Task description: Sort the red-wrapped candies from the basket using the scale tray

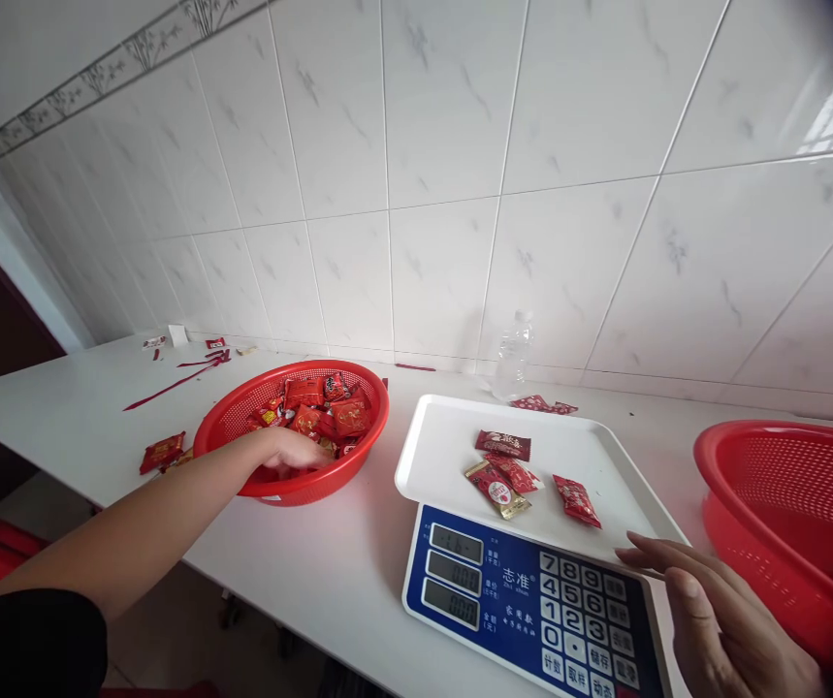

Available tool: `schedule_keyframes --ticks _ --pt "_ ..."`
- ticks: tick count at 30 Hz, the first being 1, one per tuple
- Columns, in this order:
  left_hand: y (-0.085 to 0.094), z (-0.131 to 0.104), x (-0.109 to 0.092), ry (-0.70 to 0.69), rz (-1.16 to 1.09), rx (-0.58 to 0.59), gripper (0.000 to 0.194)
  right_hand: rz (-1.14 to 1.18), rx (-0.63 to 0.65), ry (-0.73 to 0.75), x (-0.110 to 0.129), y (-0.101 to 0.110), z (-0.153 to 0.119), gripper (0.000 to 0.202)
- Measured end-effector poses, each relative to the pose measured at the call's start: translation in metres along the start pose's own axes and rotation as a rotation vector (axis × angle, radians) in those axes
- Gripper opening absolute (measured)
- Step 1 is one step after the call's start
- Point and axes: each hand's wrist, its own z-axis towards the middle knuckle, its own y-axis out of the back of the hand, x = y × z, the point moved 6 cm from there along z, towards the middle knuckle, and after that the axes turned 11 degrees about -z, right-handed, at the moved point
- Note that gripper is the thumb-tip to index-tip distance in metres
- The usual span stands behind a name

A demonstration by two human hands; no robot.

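My left hand (pixel 295 453) reaches into a red plastic basket (pixel 223 419) full of small red wrapped snack packets (pixel 304 392). Its fingertips are down among the packets, so whether they grip one is hidden. My right hand (pixel 722 609) hovers or rests at the right front corner of the scale's white tray (pixel 445 427), fingers stretched out and holding nothing. On that tray lie a dark red packet (pixel 503 445), a red and gold packet (pixel 497 489) overlapping another red one, and a separate red packet (pixel 576 500). The blue scale panel (pixel 522 582) has three displays and a keypad.
A second red basket (pixel 721 475) stands at the right. Behind the tray are a clear plastic bottle (pixel 514 357) and a flat red wrapper (pixel 543 404). Loose packets (pixel 162 453) lie left of the full basket, with a dark red ribbon (pixel 176 383) farther back. A tiled wall (pixel 437 271) borders the table.
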Motion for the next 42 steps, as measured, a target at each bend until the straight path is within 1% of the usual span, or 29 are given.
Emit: schedule_keyframes --ticks 3,6,10,15,21,26,32,35,39,42 --pt "-0.001 -0.008 0.000 0.072 -0.054 0.073 0.047 -0.014 0.000 0.008 0.004 0.002 0.001 0.038" --pt "0.002 -0.015 -0.004 0.049 -0.108 0.106 0.050 -0.001 0.007 -0.005 0.001 0.000 -0.001 0.037" --pt "0.007 -0.021 -0.010 -0.004 -0.158 0.149 0.047 0.005 0.016 -0.010 -0.002 -0.004 -0.002 0.037" --pt "0.009 -0.024 -0.015 -0.049 -0.174 0.147 0.043 0.006 0.008 -0.006 -0.001 -0.002 -0.002 0.038" --pt "0.003 -0.029 -0.021 -0.068 -0.121 0.149 0.055 -0.005 0.004 0.026 0.003 0.001 -0.001 0.035" --pt "0.008 -0.026 -0.022 -0.098 -0.136 0.082 0.037 -0.035 0.001 0.045 0.007 0.003 0.002 0.037" --pt "0.026 -0.026 -0.030 -0.210 -0.190 -0.101 0.043 -0.034 -0.007 0.044 0.011 0.005 0.004 0.038" --pt "0.030 -0.030 -0.036 -0.250 -0.183 -0.171 0.042 -0.011 0.012 0.028 0.009 0.005 0.004 0.037" --pt "0.027 -0.033 -0.053 -0.345 -0.185 -0.225 0.036 0.017 0.013 -0.012 0.004 0.002 0.002 0.034" --pt "0.013 -0.030 -0.077 -0.415 -0.200 -0.228 0.034 0.045 -0.023 -0.005 0.003 0.001 0.000 0.032"
